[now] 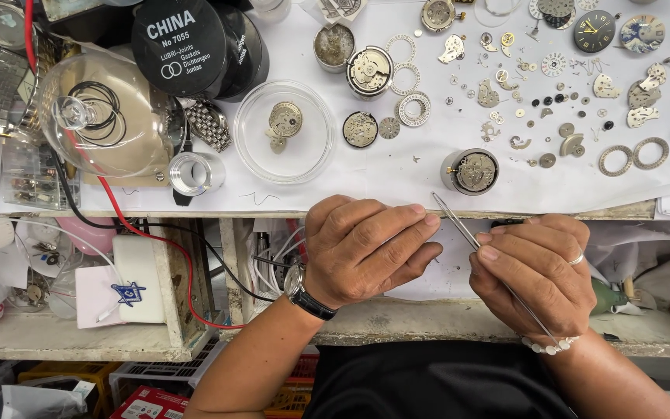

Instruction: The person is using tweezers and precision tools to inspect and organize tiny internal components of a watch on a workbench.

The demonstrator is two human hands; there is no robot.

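step: pause at bench edge. right hand (533,271) pinches tweezers (471,237), tips empty; left hand (362,248) curled, holding nothing visible. next: precise reach to movement (471,171).

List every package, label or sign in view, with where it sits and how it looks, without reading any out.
Round black tin: top left of the bench, white print on its lid.
Second black tin: right behind the first, white print on its side.
White card: lower shelf at left, blue emblem.
Red box: bottom left, under the shelf.
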